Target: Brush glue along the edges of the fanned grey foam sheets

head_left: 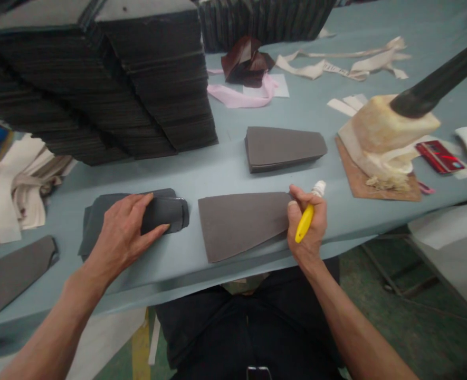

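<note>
Left hand (124,227): thumb and fingers spread on dark stack (172,214) | right hand (316,224): clutching brush (305,222), fingertips at narrow right end of panel (243,224) | panel: between hands, long axis left-right

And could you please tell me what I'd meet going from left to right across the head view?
Leftmost grey panel, dark stack under the left hand, wide grey panel, yellow-handled tool in the right hand, brown board, red flat object.
</note>
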Demonstrator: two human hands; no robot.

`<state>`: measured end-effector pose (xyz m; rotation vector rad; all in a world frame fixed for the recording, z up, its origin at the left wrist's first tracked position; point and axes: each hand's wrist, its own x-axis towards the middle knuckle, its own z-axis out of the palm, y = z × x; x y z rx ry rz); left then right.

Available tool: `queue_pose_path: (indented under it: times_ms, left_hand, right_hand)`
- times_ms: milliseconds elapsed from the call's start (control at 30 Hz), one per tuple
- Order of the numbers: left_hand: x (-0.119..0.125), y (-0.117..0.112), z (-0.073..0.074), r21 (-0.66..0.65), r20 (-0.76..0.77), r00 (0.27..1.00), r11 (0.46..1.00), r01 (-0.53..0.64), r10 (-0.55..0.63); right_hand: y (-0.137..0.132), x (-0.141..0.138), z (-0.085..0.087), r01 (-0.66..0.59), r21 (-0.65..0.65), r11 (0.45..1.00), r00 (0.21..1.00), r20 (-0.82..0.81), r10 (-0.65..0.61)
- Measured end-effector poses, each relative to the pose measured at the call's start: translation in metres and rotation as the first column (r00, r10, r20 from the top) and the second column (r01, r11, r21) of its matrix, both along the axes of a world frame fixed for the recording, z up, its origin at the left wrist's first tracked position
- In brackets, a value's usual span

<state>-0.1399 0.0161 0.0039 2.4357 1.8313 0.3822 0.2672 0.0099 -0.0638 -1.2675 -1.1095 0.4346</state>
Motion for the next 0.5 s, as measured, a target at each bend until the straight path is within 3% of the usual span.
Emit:
queue_pose_path:
  times_ms: [300,500]
  left_hand:
    - [-0.010,0.033,0.023,-0.150,-0.164,0.971,0.978,0.148,-0.172]
    - [-0.009,0.035,0.031,-0.143,-0.180,0.963,0.974,0.174,-0.198]
  right_hand:
    - [0.003,0.000,-0.006,-0.014,-0.015,1.000,0.999,-0.049,0.013]
    - [0.003,-0.001,-0.005,-0.017,-0.002,1.000,0.998,-0.063,0.017]
